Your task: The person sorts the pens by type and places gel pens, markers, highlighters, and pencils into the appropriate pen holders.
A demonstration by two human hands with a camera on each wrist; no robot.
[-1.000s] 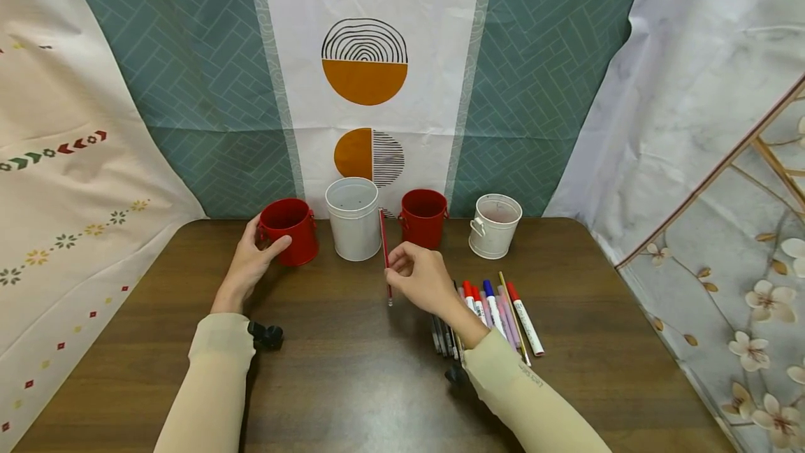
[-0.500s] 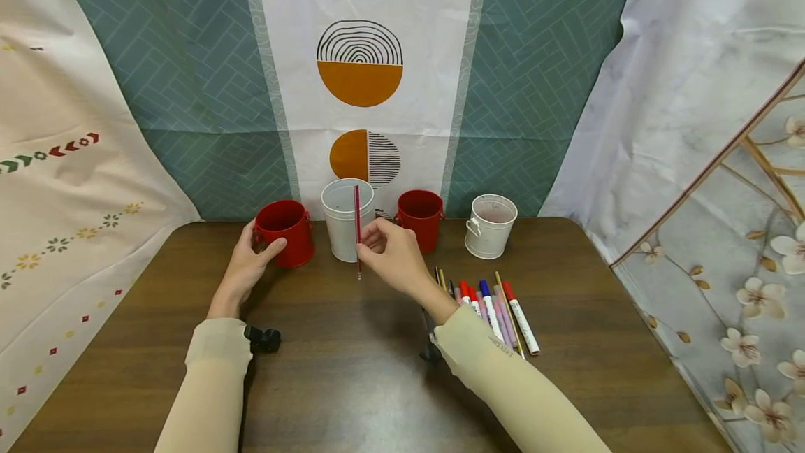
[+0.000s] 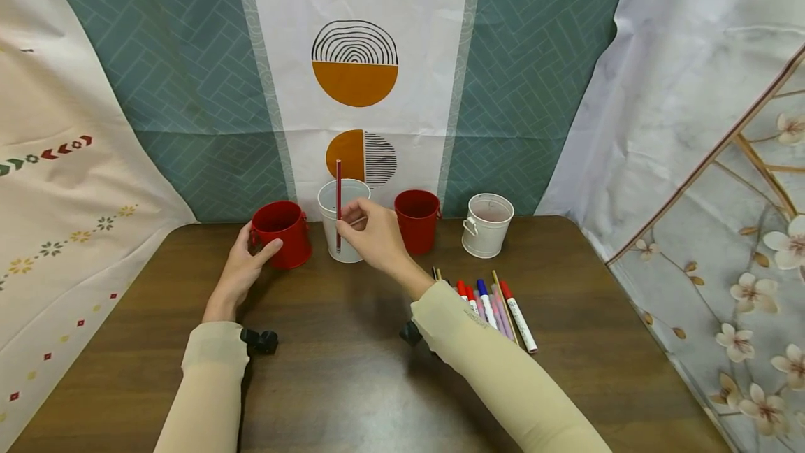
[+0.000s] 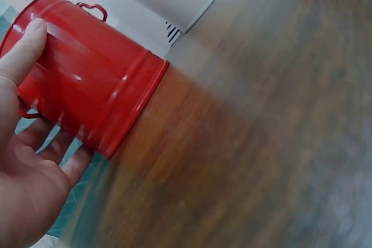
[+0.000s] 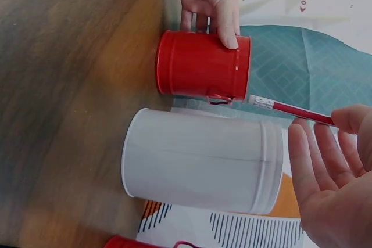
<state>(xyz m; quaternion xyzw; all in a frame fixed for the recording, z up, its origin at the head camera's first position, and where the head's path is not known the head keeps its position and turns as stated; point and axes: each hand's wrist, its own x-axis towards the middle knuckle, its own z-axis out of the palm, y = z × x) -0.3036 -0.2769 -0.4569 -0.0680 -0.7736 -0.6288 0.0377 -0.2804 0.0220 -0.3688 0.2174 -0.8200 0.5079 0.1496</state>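
Left hand point(image 3: 241, 270): grip spread wide around leftmost red bucket point(image 3: 286, 236). Right hand point(image 3: 377, 238): grip nearly closed, pinches red pencil point(image 3: 338, 191), eraser point(image 5: 252, 99) down, near tall white bucket point(image 5: 197, 161).

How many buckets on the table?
4, left to right: left red bucket, gripped by the left hand; tall white bucket, partly behind the right hand; right red bucket; small white bucket. No others visible.
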